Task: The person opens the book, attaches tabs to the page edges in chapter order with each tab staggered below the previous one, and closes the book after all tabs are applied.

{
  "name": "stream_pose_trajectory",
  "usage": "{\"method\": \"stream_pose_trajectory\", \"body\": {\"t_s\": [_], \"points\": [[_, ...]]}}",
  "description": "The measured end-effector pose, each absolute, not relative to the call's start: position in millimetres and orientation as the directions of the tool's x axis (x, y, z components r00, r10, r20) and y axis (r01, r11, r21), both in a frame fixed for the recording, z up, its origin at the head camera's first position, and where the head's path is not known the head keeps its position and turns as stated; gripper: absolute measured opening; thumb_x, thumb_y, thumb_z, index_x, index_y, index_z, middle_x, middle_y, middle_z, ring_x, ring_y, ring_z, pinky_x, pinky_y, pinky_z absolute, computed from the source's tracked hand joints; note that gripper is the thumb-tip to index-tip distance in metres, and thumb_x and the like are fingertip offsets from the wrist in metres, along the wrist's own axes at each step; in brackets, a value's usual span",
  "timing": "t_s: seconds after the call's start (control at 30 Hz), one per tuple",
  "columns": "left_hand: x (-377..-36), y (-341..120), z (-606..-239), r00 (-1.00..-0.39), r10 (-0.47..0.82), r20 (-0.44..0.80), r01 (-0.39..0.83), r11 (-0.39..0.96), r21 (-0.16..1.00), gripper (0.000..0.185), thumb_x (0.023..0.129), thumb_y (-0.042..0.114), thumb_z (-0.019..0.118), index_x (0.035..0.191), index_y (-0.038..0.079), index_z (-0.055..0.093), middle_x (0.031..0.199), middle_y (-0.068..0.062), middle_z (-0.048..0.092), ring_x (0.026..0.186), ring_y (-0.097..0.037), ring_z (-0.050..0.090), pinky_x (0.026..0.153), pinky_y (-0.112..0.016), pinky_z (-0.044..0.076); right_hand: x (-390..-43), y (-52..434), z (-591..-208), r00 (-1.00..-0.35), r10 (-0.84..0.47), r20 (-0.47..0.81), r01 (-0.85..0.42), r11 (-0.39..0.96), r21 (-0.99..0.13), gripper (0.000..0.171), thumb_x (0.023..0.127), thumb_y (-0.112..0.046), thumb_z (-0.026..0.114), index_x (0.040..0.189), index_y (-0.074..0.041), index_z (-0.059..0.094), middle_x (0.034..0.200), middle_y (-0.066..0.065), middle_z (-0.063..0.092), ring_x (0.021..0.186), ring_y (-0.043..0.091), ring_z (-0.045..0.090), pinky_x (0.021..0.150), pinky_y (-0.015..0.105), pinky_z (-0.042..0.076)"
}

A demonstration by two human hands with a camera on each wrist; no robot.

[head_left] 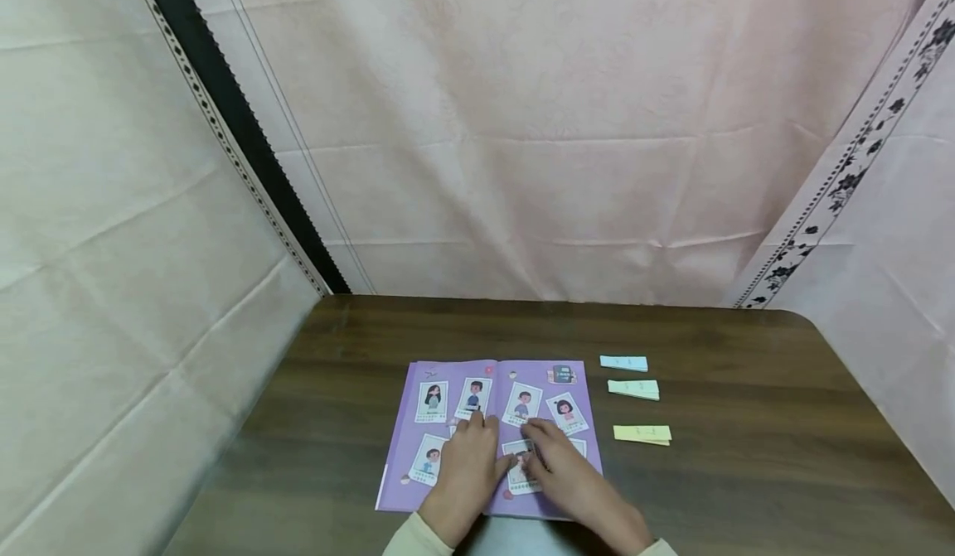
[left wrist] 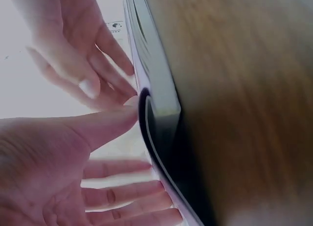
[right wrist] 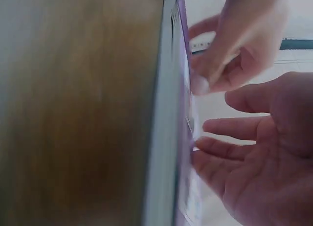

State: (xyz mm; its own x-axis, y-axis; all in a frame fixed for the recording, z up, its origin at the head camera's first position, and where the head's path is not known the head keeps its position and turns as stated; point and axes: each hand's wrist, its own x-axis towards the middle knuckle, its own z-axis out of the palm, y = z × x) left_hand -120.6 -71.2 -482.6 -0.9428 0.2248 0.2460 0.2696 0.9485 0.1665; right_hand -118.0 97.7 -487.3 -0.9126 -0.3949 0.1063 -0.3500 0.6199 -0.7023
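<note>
A purple book [head_left: 395, 481] lies spread wide on the table, its pages printed with several framed pictures of cartoon people. My left hand [head_left: 466, 466] rests on the left page by the fold, fingers stretched forward and thumb reaching toward the right page. Over the right page, my right hand [head_left: 565, 471] has its fingertips down at a picture card [head_left: 521, 480], partly covering it. The left wrist view shows the left fingers [left wrist: 129, 194] extended against the page, with the bent cover edge beside them. In the right wrist view, loosely bent fingers [right wrist: 230, 150] meet the page surface.
To the book's right lie blue paper strips [head_left: 623, 363], green strips [head_left: 633, 389] and yellow strips [head_left: 642, 434] in separate small stacks. The brown wooden table [head_left: 746, 423] is bordered by hanging pale cloth [head_left: 522, 125] at the back and sides.
</note>
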Motion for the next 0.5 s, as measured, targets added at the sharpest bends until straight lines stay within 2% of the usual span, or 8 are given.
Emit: {"method": "stream_pose_trajectory", "body": {"t_s": [0.17,0.3,0.5], "points": [[-121,-70,-483,-0.954,0.229,0.195,0.265,0.947,0.181,0.043,0.078,0.036,0.093,0.112,0.015,0.077,0.099,-0.015,0.065,0.086,-0.032,0.066,0.059,-0.047,0.059,-128,114,-482,-0.937,-0.328,0.12,-0.338,0.766,-0.547,0.047,0.091,-0.008,0.08,0.132,0.011,0.065,0.134,0.027,0.06,0.13,0.047,0.055,0.11,0.06,0.046],[-121,-67,-481,-0.965,0.216,0.15,0.24,0.956,0.17,0.042,0.079,0.036,0.092,0.113,0.017,0.078,0.103,-0.016,0.064,0.09,-0.033,0.065,0.06,-0.048,0.06,-151,128,-480,-0.945,-0.325,0.039,-0.307,0.837,-0.452,0.063,0.088,-0.023,0.086,0.138,0.008,0.063,0.142,0.027,0.056,0.135,0.046,0.051,0.111,0.061,0.046],[-119,-67,-477,-0.973,0.222,0.064,0.229,0.962,0.15,0.046,0.083,0.033,0.089,0.128,0.027,0.077,0.119,-0.021,0.061,0.101,-0.037,0.062,0.065,-0.049,0.06,-198,149,-471,-0.939,-0.322,-0.124,-0.252,0.886,-0.39,0.087,0.083,-0.039,0.091,0.149,0.004,0.054,0.154,0.026,0.046,0.141,0.048,0.044,0.112,0.064,0.043]]}}
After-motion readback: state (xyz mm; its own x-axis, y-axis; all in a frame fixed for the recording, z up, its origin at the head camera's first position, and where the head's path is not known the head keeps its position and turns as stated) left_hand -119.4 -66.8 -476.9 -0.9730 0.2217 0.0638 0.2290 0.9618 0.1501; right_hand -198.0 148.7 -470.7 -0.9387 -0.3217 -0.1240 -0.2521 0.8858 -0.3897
